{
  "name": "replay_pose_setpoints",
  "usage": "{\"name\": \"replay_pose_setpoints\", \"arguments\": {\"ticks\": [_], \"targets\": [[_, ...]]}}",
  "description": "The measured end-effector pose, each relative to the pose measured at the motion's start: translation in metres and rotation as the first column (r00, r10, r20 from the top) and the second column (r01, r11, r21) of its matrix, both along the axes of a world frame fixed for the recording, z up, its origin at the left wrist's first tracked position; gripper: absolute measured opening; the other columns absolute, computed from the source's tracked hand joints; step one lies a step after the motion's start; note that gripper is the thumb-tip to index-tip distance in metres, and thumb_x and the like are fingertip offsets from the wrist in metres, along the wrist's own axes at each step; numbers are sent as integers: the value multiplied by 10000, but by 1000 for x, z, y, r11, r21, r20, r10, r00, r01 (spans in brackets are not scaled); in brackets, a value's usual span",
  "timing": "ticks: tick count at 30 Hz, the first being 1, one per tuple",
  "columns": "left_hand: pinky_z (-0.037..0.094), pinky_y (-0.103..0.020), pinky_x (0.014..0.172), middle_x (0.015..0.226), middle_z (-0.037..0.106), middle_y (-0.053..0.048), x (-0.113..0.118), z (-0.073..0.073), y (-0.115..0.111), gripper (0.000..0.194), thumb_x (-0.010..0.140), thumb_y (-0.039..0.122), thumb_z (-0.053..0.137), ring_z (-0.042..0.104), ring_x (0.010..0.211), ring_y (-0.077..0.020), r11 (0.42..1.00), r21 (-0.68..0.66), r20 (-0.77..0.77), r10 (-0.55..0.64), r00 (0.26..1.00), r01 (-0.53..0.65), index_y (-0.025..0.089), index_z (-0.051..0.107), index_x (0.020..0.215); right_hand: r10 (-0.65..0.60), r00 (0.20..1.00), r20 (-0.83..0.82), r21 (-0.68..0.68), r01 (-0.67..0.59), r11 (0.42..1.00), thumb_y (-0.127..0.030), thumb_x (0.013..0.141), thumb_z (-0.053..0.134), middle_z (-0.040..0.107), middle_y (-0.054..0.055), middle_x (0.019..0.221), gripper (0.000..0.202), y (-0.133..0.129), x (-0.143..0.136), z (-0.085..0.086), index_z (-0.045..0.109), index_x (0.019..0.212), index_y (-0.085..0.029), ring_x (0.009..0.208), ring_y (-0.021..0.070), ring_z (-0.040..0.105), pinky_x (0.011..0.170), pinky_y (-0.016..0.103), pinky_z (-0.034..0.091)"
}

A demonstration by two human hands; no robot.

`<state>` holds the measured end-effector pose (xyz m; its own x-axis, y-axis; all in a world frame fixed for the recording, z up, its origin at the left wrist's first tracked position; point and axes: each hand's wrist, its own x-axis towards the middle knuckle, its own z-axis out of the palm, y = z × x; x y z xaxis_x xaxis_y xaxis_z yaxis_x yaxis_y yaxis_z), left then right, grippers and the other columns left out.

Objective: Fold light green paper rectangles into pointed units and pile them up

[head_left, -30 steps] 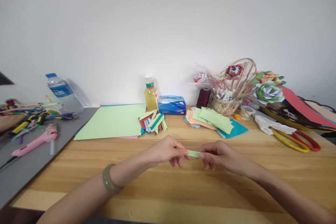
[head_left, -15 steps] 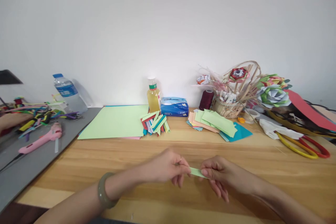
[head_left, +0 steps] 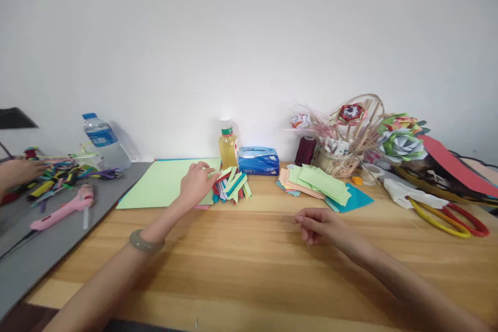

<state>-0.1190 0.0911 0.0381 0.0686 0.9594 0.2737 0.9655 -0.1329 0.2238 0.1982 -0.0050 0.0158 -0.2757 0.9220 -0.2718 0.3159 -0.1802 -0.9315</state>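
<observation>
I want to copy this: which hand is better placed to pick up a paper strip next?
Probably the left hand: it's beside the colourful paper strips, while the right hand is farther from them.

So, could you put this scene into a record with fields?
Left grip: bare hand, fingertips at the pile of multicoloured paper strips; contact unclear
Right grip: bare hand, fingers curled, above the brown wooden table, nothing visible inside
Behind strips: clear bottle of yellow liquid, blue rectangular tissue pack
Far left: pink plastic glue gun
Beyond right hand: light-green rectangular paper pieces
</observation>
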Motion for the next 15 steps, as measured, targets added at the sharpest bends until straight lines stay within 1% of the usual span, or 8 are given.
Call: {"name": "replay_pose_setpoints", "arguments": {"ticks": [2,3,5,6,7,10,12,15], "targets": [[429,-325,836,1275,510,-93,-1,-5,11,415,896,395,318,428,1187,-258,997,-58,-33,40,999,-42,188,588,1134,-32,999,-13,52,33,998,-553,645,653,680,43,771,447,7,-14,2,641,873,-169,742,192,633,724,335,479],[427,-333,838,1255,525,-111,-1,-7,14,415,896,376,311,452,1168,-262,994,-96,-35,50,998,-53,174,569,1151,-61,997,-36,82,64,995,-509,639,677,686,62,933,438,11,-23,4,648,930,-183,904,219,618,831,353,452],[435,-347,803,1119,606,-142,-3,-10,18,388,880,358,328,540,1058,-280,980,-190,-30,54,998,-59,149,601,1060,-116,987,-108,35,120,992,-413,637,709,594,79,1211,454,22,-42,9,637,1033,-202,1155,244,497,979,357,360],[439,-350,776,1038,638,-148,-3,-10,20,370,868,359,345,574,993,-288,971,-234,-22,49,999,-53,144,625,975,-168,973,-156,-39,164,986,-367,626,724,537,90,1288,479,29,-53,11,627,1063,-197,1208,243,450,1003,350,334],[441,-348,753,976,655,-151,-4,-9,21,358,859,367,358,595,943,-293,960,-276,-11,45,999,-46,144,637,886,-176,970,-169,-79,165,983,-363,644,712,508,109,1317,487,38,-64,13,616,1087,-184,1220,246,439,993,359,345],[438,-324,711,870,673,-151,-2,-5,24,378,832,432,396,616,884,-298,928,-371,61,45,997,-19,154,606,686,-151,966,-208,-143,123,982,-367,709,667,620,121,1163,352,64,-96,19,653,992,-158,1132,241,523,943,375,389],[441,-300,672,758,672,-136,2,-1,26,410,800,492,433,627,827,-288,901,-433,141,59,988,8,159,567,604,-131,961,-243,-176,89,980,-355,773,621,690,90,991,255,80,-115,22,663,934,-162,971,202,613,887,341,429],[453,-268,581,620,641,-88,14,2,26,403,767,512,472,628,685,-242,842,-533,312,102,945,85,153,556,605,-147,954,-260,-232,86,969,-330,846,557,689,88,896,230,94,-137,25,640,930,-133,819,180,639,783,323,482]]}}
